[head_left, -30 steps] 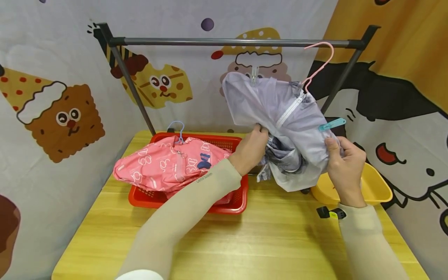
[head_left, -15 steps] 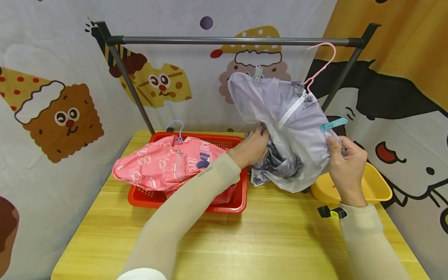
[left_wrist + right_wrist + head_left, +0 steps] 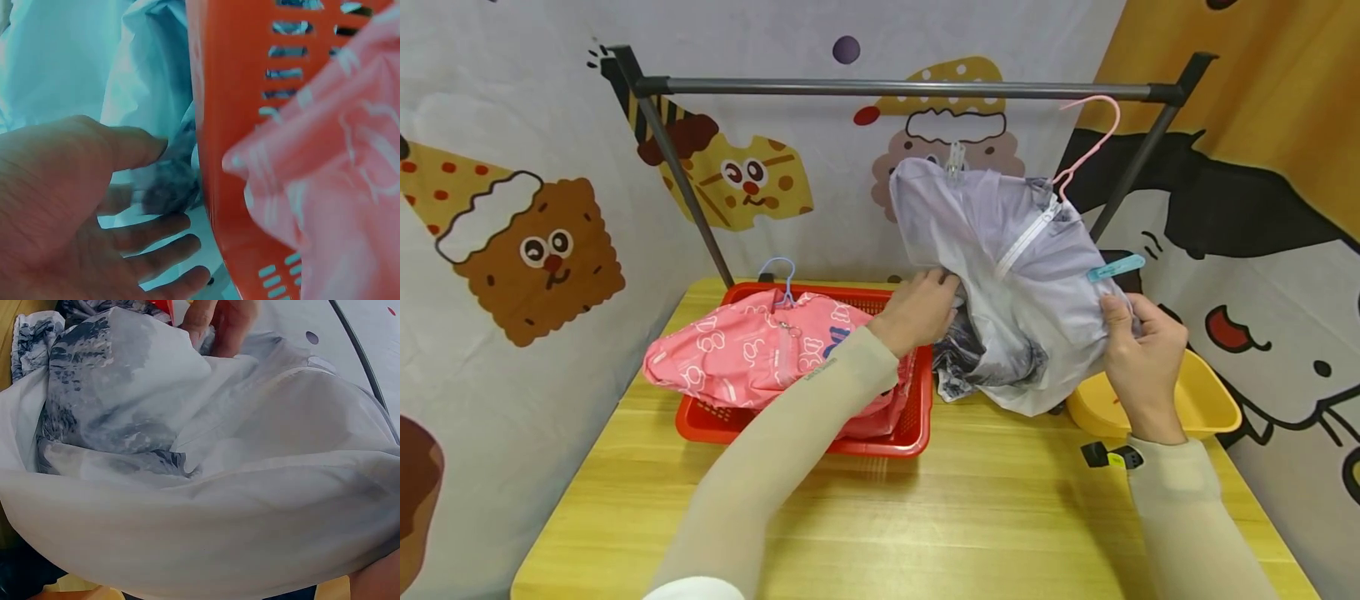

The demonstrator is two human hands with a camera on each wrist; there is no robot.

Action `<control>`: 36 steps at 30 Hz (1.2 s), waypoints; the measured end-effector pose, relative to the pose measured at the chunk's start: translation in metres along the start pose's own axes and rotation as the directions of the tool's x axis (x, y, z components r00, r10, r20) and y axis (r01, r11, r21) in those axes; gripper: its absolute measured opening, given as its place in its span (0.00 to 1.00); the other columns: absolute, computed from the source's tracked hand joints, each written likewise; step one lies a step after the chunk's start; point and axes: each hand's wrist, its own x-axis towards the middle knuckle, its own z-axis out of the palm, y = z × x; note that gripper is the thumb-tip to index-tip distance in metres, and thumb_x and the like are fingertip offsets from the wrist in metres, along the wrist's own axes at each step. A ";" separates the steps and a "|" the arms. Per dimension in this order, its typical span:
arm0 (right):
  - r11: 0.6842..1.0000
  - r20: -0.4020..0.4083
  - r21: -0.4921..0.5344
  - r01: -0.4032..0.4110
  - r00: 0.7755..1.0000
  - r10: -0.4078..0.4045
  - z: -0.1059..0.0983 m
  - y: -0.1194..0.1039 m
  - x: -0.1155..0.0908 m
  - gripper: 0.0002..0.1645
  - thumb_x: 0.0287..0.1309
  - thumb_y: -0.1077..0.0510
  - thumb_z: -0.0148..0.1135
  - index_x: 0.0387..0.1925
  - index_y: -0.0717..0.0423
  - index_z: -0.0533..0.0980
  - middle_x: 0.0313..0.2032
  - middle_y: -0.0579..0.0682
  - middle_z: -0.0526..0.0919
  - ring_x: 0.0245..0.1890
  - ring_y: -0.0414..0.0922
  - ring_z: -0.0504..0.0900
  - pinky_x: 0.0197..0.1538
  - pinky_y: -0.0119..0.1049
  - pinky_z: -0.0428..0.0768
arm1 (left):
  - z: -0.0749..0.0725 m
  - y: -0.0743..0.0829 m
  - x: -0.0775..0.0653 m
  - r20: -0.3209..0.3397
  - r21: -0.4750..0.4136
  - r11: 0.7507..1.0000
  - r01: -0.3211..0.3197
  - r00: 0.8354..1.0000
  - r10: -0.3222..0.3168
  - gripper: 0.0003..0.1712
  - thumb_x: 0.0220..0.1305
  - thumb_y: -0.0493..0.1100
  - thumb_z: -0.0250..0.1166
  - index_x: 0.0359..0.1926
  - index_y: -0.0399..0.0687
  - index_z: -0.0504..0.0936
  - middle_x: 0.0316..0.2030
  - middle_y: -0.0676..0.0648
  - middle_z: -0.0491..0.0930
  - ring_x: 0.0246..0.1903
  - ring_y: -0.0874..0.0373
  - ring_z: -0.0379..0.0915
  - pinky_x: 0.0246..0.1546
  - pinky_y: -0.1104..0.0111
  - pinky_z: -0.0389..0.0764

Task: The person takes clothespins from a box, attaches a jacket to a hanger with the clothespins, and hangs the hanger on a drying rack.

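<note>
Pinching the right edge of a pale lilac garment (image 3: 1022, 283), the right hand (image 3: 1142, 350) closes its thumb and fingers on the thin fabric just below a teal clothes peg (image 3: 1114, 267) clipped to that edge. At 9 o'clock of the garment, the left hand (image 3: 917, 308) has its fingers on the garment's left edge, beside a grey patterned lining that spills from the bottom opening; the left wrist view shows this hand's fingers (image 3: 156, 240) spread and relaxed, so its grip is loose and not clamped.

This garment hangs on a pink hanger (image 3: 1086, 142) hooked near the right end of a dark rail (image 3: 895, 87), at 12 o'clock above the table (image 3: 925, 525). A white zip runs diagonally down its front, and a clear peg (image 3: 955, 158) sits at its top.

At 9 o'clock of the garment, a red basket (image 3: 880, 442) holds a pink printed garment (image 3: 752, 350) on a blue hanger (image 3: 778, 275). At 4 o'clock, a yellow bowl (image 3: 1202, 404) rests on the table, partly behind the right hand.
</note>
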 end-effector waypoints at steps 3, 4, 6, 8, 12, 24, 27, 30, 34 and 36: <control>1.000 -0.003 -0.006 0.012 1.000 -0.012 -0.001 0.002 0.001 0.18 0.85 0.56 0.70 0.50 0.71 0.91 0.36 0.17 0.85 0.34 0.26 0.82 0.45 0.14 0.81 | -0.004 -0.006 -0.006 0.007 -0.040 0.999 0.019 1.000 -0.019 0.27 0.91 0.53 0.63 0.79 0.46 0.77 0.73 0.38 0.80 0.71 0.41 0.82 0.68 0.46 0.89; 1.000 -0.003 -0.008 0.013 1.000 -0.013 -0.001 0.002 0.001 0.18 0.85 0.56 0.70 0.50 0.71 0.91 0.36 0.16 0.84 0.34 0.25 0.82 0.45 0.14 0.81 | -0.005 -0.008 -0.007 0.009 -0.055 0.998 0.024 1.000 -0.023 0.27 0.91 0.53 0.63 0.79 0.46 0.77 0.73 0.38 0.80 0.70 0.41 0.82 0.68 0.45 0.89; 1.000 -0.005 -0.018 0.013 1.000 -0.013 -0.002 0.003 0.002 0.18 0.86 0.56 0.70 0.50 0.71 0.91 0.36 0.15 0.84 0.34 0.25 0.81 0.45 0.14 0.81 | -0.007 -0.011 -0.011 0.009 -0.074 0.997 0.028 1.000 -0.028 0.27 0.91 0.54 0.64 0.79 0.47 0.77 0.74 0.38 0.80 0.69 0.40 0.83 0.68 0.45 0.89; 1.000 -0.005 -0.029 0.002 1.000 -0.002 -0.003 0.004 0.002 0.18 0.86 0.55 0.70 0.51 0.71 0.91 0.36 0.14 0.83 0.34 0.24 0.82 0.46 0.13 0.81 | -0.008 -0.015 -0.015 0.006 -0.083 0.996 0.026 1.000 -0.026 0.28 0.91 0.55 0.63 0.80 0.48 0.77 0.75 0.39 0.79 0.70 0.40 0.83 0.69 0.44 0.89; 0.999 -0.002 -0.038 -0.013 1.000 0.013 -0.004 0.004 0.002 0.18 0.86 0.55 0.70 0.51 0.70 0.91 0.35 0.15 0.83 0.33 0.25 0.81 0.45 0.13 0.80 | -0.012 -0.022 -0.022 -0.011 -0.103 0.994 0.026 1.000 -0.027 0.28 0.90 0.53 0.65 0.81 0.49 0.77 0.77 0.39 0.79 0.70 0.38 0.83 0.70 0.43 0.88; 0.998 0.001 -0.056 -0.031 1.000 0.031 -0.010 0.006 0.001 0.19 0.85 0.54 0.70 0.52 0.69 0.91 0.35 0.15 0.83 0.34 0.26 0.80 0.45 0.13 0.80 | -0.048 -0.043 -0.051 -0.013 -0.123 0.990 0.069 0.997 -0.071 0.31 0.90 0.54 0.65 0.84 0.51 0.75 0.82 0.38 0.74 0.79 0.38 0.77 0.77 0.40 0.83; 0.998 0.003 -0.059 -0.031 1.000 0.031 -0.011 0.007 0.000 0.19 0.86 0.54 0.70 0.52 0.69 0.91 0.36 0.14 0.83 0.34 0.26 0.80 0.45 0.13 0.80 | -0.057 -0.050 -0.061 -0.026 -0.123 0.989 0.084 0.996 -0.088 0.32 0.90 0.54 0.65 0.85 0.51 0.75 0.82 0.39 0.74 0.79 0.39 0.77 0.78 0.41 0.83; 0.998 0.005 -0.048 -0.027 1.000 0.027 -0.012 0.007 0.000 0.18 0.86 0.55 0.70 0.52 0.69 0.92 0.36 0.14 0.83 0.33 0.26 0.80 0.44 0.13 0.80 | -0.065 -0.060 -0.070 -0.061 -0.153 0.984 0.089 0.993 -0.100 0.30 0.89 0.52 0.66 0.84 0.49 0.77 0.81 0.39 0.76 0.77 0.39 0.79 0.77 0.43 0.84; 0.999 0.006 -0.023 -0.024 1.000 0.024 -0.012 0.007 0.000 0.17 0.85 0.56 0.70 0.50 0.70 0.92 0.35 0.17 0.84 0.32 0.28 0.80 0.42 0.15 0.80 | -0.071 -0.077 -0.082 -0.112 -0.224 0.969 0.103 0.985 -0.131 0.28 0.89 0.49 0.67 0.81 0.47 0.79 0.79 0.38 0.78 0.72 0.39 0.83 0.74 0.45 0.87; 1.000 0.007 -0.021 -0.021 1.000 0.022 -0.012 0.007 0.000 0.17 0.85 0.57 0.70 0.50 0.70 0.92 0.34 0.17 0.84 0.32 0.28 0.80 0.41 0.15 0.79 | -0.073 -0.088 -0.088 -0.138 -0.265 0.957 0.119 0.977 -0.160 0.27 0.89 0.48 0.67 0.80 0.45 0.80 0.77 0.37 0.79 0.69 0.39 0.84 0.73 0.45 0.88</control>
